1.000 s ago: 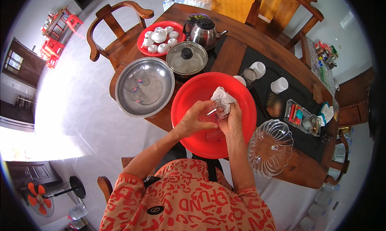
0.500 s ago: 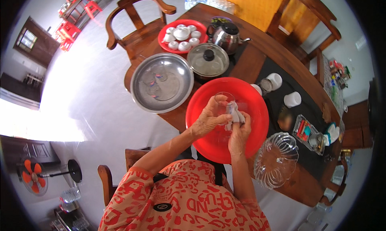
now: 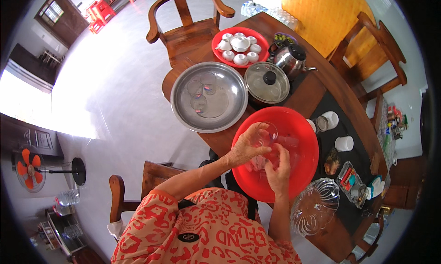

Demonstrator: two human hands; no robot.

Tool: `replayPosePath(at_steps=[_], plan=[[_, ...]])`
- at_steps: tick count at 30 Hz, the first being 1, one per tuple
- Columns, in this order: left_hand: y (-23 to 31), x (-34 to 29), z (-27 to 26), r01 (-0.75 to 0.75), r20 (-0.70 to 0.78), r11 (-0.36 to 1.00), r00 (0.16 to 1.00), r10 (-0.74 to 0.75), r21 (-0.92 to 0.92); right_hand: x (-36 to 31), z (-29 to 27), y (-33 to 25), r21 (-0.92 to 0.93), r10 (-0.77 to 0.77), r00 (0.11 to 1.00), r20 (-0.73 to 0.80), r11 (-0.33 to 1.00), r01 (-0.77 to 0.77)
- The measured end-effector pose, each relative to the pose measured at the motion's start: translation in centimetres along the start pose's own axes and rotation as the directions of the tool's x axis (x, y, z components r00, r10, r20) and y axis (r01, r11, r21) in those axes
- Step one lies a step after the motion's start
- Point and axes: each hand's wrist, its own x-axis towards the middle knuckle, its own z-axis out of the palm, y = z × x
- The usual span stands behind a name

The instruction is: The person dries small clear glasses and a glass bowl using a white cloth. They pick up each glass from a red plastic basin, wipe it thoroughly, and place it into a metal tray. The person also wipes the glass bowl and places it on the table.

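My left hand (image 3: 248, 147) holds a clear drinking glass (image 3: 270, 132) tilted over the red plastic basin (image 3: 308, 158). Close beside it, my right hand (image 3: 280, 172) has thumb and fingers apart, with nothing visible between them. Its fingertips are near the glass; whether they touch it I cannot tell. Transparent shapes and a pale patch lie lower in the basin, too unclear to name. To the left stands a wide steel basin (image 3: 178, 110) with several clear glasses (image 3: 207, 82) in it.
Behind stand a lidded pot (image 3: 257, 85), a steel kettle (image 3: 287, 64) and a red tray (image 3: 262, 36) with a white tea set. White cups (image 3: 343, 143), a ribbed glass bowl (image 3: 317, 206) and a small clear tray (image 3: 351, 183) lie right. A wooden chair (image 3: 183, 36) adjoins the table.
The pale cloth that was in my right hand against the glass no longer shows there; its fingers have parted. My left hand still has the glass. The whole view has shifted.
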Motion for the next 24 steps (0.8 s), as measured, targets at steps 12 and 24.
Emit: replayPosePath(at_steps=[12,24], plan=[[4.8,-1.1,-2.2,-0.197,-0.238,0.816,0.896,0.374,0.543,6.2,4.5,-6.5,0.183,-0.016,0.998,0.065,0.983,0.004],[4.0,-2.9,-7.5,0.128,-0.366,0.776,0.92,0.14,0.618,15.4,13.2,-3.6,0.018,-0.046,0.985,0.168,0.999,0.044]])
